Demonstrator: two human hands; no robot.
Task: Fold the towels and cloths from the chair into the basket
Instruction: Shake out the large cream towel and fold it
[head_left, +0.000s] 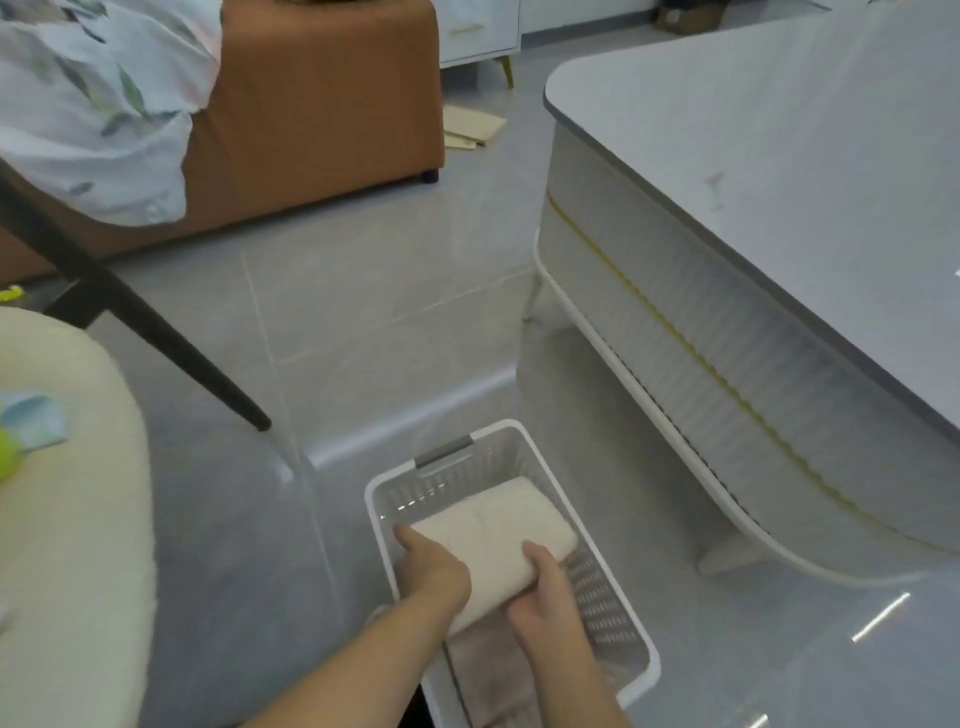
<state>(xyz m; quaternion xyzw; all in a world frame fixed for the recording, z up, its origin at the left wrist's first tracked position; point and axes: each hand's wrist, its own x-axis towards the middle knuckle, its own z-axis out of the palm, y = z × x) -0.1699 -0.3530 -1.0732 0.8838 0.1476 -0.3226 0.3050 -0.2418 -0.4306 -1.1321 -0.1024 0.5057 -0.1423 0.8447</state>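
Observation:
A folded cream towel (498, 530) lies in the far half of the white slatted basket (608, 582) on the floor. My left hand (434, 569) grips its near left edge and my right hand (543, 587) grips its near right end. Under it, in the basket's near part, lies a folded brownish cloth (493, 675). At the left stands the cream chair (67, 519) with a light blue cloth (34, 418) and a bit of yellow-green cloth (8, 454) on its seat.
A grey-topped low table (753, 171) with ribbed side stands right of the basket. A black chair leg (156, 332) slants across the floor at left. Behind are an orange sofa block (322, 98) with a floral sheet (93, 104), and cardboard pieces (470, 127) on the tiles.

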